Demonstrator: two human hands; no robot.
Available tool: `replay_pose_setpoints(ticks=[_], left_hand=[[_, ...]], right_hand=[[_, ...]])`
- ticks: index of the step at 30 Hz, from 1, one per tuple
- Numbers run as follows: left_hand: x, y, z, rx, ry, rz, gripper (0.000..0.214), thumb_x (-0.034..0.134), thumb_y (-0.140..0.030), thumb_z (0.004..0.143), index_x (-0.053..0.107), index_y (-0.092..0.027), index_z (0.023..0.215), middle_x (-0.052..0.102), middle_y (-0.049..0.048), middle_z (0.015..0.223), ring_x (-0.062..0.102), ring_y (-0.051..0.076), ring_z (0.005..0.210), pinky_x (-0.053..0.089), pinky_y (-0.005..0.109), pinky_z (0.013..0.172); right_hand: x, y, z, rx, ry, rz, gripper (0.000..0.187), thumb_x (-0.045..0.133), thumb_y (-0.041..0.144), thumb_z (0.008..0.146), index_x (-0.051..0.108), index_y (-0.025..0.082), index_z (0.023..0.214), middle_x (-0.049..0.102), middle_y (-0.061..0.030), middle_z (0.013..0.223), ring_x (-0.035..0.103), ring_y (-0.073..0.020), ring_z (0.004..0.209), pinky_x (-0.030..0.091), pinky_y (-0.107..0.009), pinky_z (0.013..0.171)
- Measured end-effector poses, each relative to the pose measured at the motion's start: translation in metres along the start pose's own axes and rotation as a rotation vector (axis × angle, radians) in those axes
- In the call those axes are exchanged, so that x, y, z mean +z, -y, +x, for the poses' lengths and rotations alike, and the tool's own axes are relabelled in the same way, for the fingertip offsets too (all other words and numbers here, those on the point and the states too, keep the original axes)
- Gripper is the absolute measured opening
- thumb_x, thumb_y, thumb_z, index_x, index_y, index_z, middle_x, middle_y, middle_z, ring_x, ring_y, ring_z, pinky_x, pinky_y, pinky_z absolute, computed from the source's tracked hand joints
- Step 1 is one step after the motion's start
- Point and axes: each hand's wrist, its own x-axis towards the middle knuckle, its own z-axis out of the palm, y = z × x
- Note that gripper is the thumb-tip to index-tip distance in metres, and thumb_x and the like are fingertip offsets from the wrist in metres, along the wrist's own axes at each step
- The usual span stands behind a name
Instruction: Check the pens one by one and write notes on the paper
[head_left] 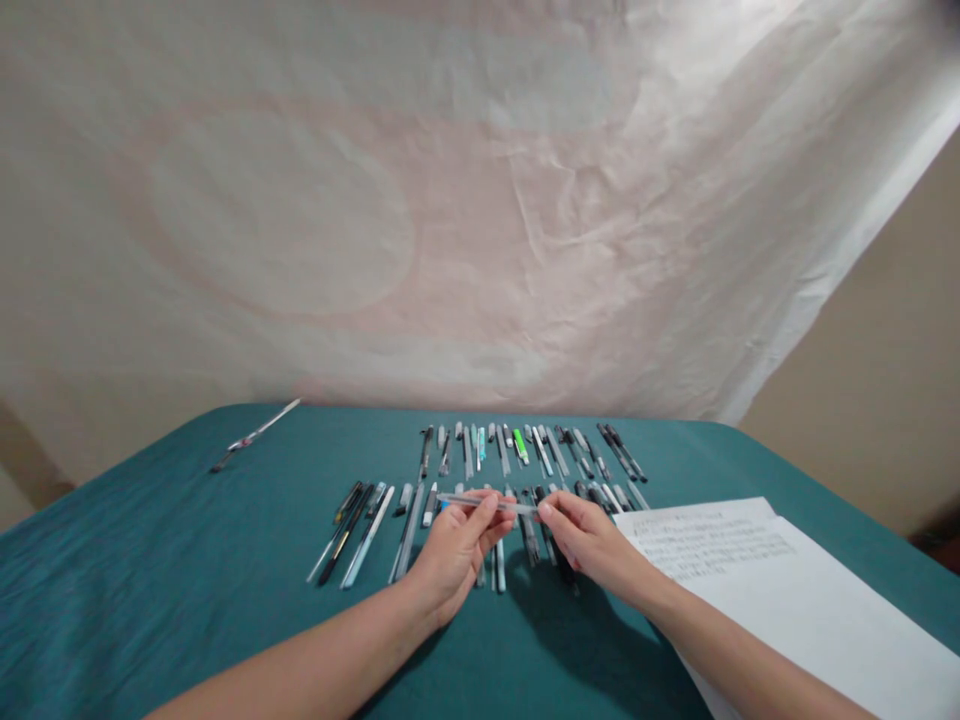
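A slim translucent pen barrel is held level between my two hands, above the nearer row of pen parts. My left hand is closed on its left part, thumb on top and fingers curled below. At the right end, my right hand pinches it between thumb and fingertips. Beneath and around them lie pens, caps and barrels, partly hidden by the hands. To the left of my left hand are a black pen and a pale blue pen, set side by side.
A farther row of pens and caps, with a bright green piece, runs along the back of the green cloth. A lone long pen-like stick lies far left. Handwritten sheets lie at the right. Pale sheeting hangs behind.
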Motion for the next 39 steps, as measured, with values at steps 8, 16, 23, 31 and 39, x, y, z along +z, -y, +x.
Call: replay_pose_setpoints(ticks=[8,16,23,31,39], left_hand=[[0.002,-0.003,-0.004,0.019,0.069,0.048,0.018,0.065,-0.023,0.074,0.059,-0.012,0.087,0.066,0.0073,0.091,0.061,0.011,0.074,0.049,0.023,0.076],[0.003,-0.004,-0.005,0.055,0.097,0.116,0.015,0.061,-0.024,0.078,0.056,-0.014,0.087,0.065,0.0064,0.092,0.06,0.01,0.073,0.048,0.025,0.077],[0.005,-0.009,-0.007,0.111,0.167,0.213,0.016,0.062,-0.025,0.076,0.058,-0.013,0.085,0.065,0.0072,0.091,0.06,0.011,0.072,0.048,0.027,0.077],[0.0,-0.003,-0.002,0.053,0.059,0.044,0.014,0.061,-0.023,0.078,0.057,-0.013,0.087,0.065,0.0053,0.091,0.059,0.009,0.075,0.047,0.023,0.078],[0.001,-0.006,-0.004,0.03,0.089,0.02,0.014,0.061,-0.022,0.078,0.057,-0.013,0.088,0.065,0.0062,0.091,0.059,0.008,0.074,0.047,0.022,0.077]], right_hand=[[-0.001,0.0,0.0,0.151,0.089,0.195,0.038,0.041,0.052,0.083,0.049,0.017,0.068,0.033,0.0101,0.036,0.024,-0.0042,0.029,0.017,-0.016,0.031],[-0.002,0.004,-0.002,0.266,0.176,0.433,0.037,0.046,0.051,0.081,0.048,0.017,0.067,0.032,0.0111,0.035,0.017,-0.0026,0.028,0.013,-0.016,0.029],[-0.004,0.006,-0.003,0.37,0.319,0.629,0.034,0.043,0.049,0.083,0.044,0.019,0.068,0.027,0.012,0.035,0.014,-0.0034,0.029,0.013,-0.016,0.029],[0.004,0.006,-0.005,0.078,0.052,0.078,0.033,0.041,0.051,0.084,0.047,0.019,0.08,0.035,0.0099,0.043,0.031,-0.0053,0.034,0.023,-0.016,0.033],[0.003,0.012,-0.011,-0.103,0.02,-0.224,0.025,0.034,0.04,0.089,0.045,0.02,0.079,0.04,0.0066,0.056,0.041,-0.0078,0.049,0.033,-0.019,0.047]])
